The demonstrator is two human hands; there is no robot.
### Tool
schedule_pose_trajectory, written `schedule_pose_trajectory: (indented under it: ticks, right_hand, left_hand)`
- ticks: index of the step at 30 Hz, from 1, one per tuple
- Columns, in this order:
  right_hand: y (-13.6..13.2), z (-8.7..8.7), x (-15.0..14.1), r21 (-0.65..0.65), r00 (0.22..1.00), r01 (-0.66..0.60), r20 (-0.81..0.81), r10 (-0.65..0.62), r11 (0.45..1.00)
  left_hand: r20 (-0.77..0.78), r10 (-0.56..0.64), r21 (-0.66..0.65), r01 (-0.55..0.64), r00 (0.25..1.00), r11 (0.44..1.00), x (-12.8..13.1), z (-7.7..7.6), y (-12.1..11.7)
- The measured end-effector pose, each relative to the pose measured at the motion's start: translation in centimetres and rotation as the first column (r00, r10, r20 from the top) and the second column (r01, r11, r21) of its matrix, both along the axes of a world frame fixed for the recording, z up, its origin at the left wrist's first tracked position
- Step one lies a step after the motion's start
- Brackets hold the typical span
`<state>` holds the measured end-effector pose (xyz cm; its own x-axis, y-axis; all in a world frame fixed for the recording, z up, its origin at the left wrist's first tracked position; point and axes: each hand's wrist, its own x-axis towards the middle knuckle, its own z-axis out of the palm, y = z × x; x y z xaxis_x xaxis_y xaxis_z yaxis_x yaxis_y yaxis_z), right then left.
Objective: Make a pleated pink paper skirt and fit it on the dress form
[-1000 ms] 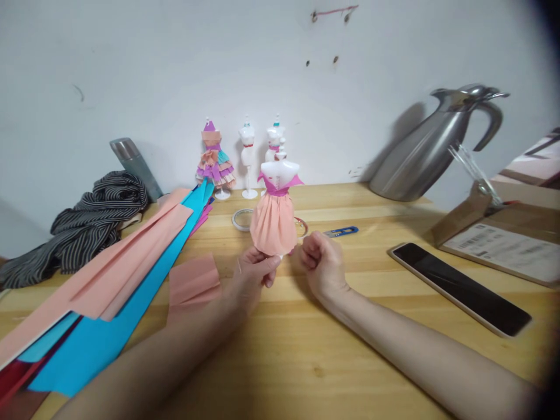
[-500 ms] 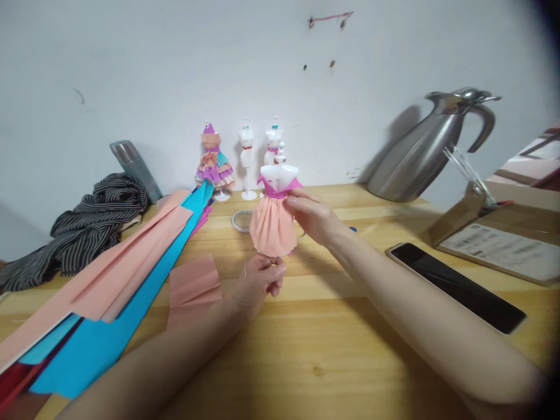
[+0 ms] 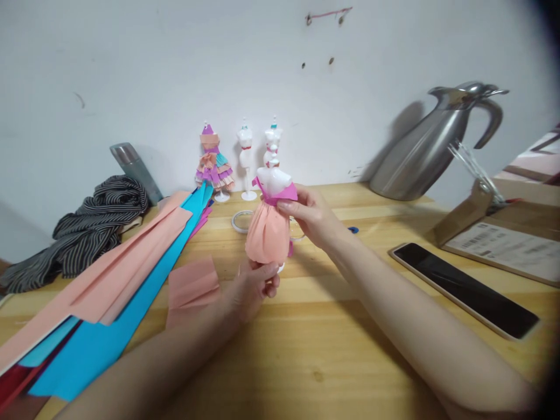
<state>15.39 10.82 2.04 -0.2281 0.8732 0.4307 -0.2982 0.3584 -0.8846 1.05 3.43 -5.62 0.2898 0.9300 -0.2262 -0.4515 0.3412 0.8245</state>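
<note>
A small white dress-form mannequin (image 3: 275,180) is upright between my hands, leaning slightly. It wears a magenta bodice (image 3: 284,195) and a gathered peach crepe-paper skirt (image 3: 268,234). Below the hem, my left hand (image 3: 259,287) is closed around the mannequin's stand, which is mostly hidden. My right hand (image 3: 308,214) pinches the dress at the right side of the waist, its thumb in front. A bit of white base shows just right of my left fingers. On the table left of my left hand lies a folded square of peach paper (image 3: 192,284).
Behind stand a mannequin in a ruffled dress (image 3: 214,169) and two bare ones. A roll of tape (image 3: 240,222) lies nearby. Colored crepe paper (image 3: 126,262) and striped cloth (image 3: 100,204) fill the left. Rightward are a phone (image 3: 464,289), cardboard box (image 3: 503,245) and steel jug (image 3: 420,151).
The dressed mannequin has turned and shifted slightly left and down in my hands. My right hand has moved a little left with it, still at the waist.
</note>
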Motion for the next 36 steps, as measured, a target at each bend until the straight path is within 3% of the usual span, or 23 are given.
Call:
schedule_pose_trajectory:
  ticks: [4,8,16,27,36]
  right_hand:
    - [-0.4,0.2,0.0,0.029,0.999,0.041,0.002,-0.041,0.999]
    - [-0.8,0.4,0.1,0.066,0.995,0.076,0.052,-0.079,0.995]
    - [-0.3,0.4,0.5,0.137,0.978,0.184,0.070,-0.195,0.973]
    - [-0.3,-0.3,0.0,0.139,0.960,0.266,0.051,-0.275,0.954]
    - [-0.4,-0.2,-0.2,0.135,0.964,0.255,0.043,-0.263,0.957]
  left_hand:
    - [0.025,0.074,0.002,-0.074,0.997,0.997,0.0,-0.5,-0.6]
    - [0.058,0.115,0.024,-0.117,0.992,0.993,-0.1,0.1,-0.4]
    - [-0.034,0.199,0.063,-0.197,0.979,0.978,-0.6,0.3,0.7]
    - [0.061,0.209,-0.055,-0.206,0.976,0.977,-0.5,0.9,0.4]
    - [0.056,0.212,-0.045,-0.210,0.976,0.977,-0.4,1.3,0.3]
